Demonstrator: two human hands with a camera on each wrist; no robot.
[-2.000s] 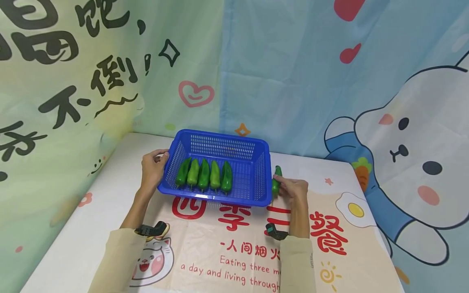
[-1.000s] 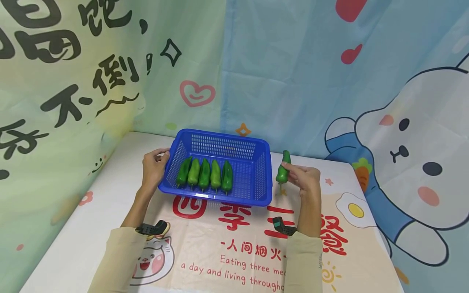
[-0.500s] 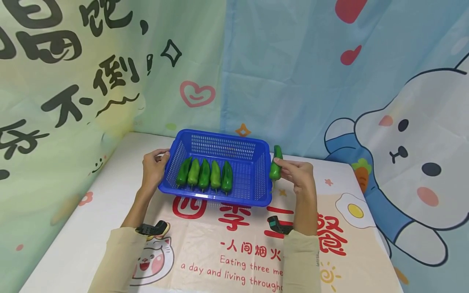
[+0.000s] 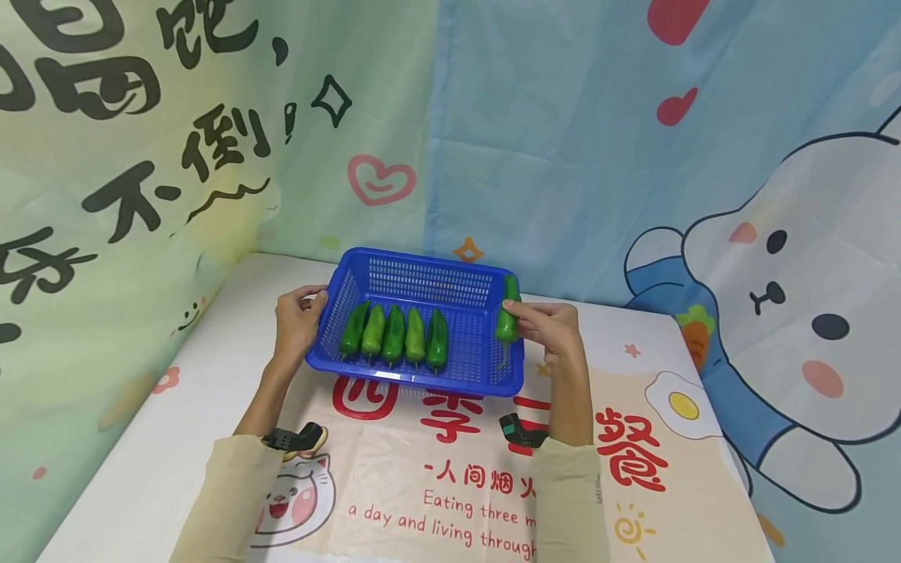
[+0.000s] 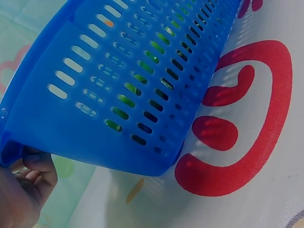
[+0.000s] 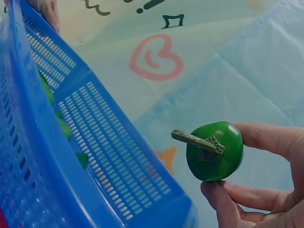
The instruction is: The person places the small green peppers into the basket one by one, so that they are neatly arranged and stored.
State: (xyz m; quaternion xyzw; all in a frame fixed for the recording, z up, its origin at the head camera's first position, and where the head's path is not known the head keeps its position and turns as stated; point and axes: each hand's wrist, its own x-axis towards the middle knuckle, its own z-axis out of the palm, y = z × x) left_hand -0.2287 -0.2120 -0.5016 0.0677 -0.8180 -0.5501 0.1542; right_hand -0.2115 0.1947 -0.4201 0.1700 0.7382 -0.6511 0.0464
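A blue plastic basket (image 4: 457, 381) with slotted walls holds several green peppers (image 4: 394, 336) in a row, filling its left and middle part. At the basket's left end, my left hand (image 4: 294, 324) grips the rim, with fingers curled under it in the left wrist view. My right hand (image 4: 552, 324) pinches one more green pepper (image 4: 507, 320) between thumb and fingers, stem toward me. In the head view that pepper overlaps the basket's right end. The right wrist view shows its stem end (image 6: 216, 151) apart from the basket wall.
A printed cloth (image 4: 422, 469) with red characters covers the white table (image 4: 162, 438). Behind the basket hangs a blue and green curtain (image 4: 535, 156) with cartoon drawings. A band with a small dark device (image 4: 524, 432) sits on each wrist.
My right hand first lifted the pepper at the basket's right and drew it a little away. Since then it has carried it left over the basket's right end. The left hand stays.
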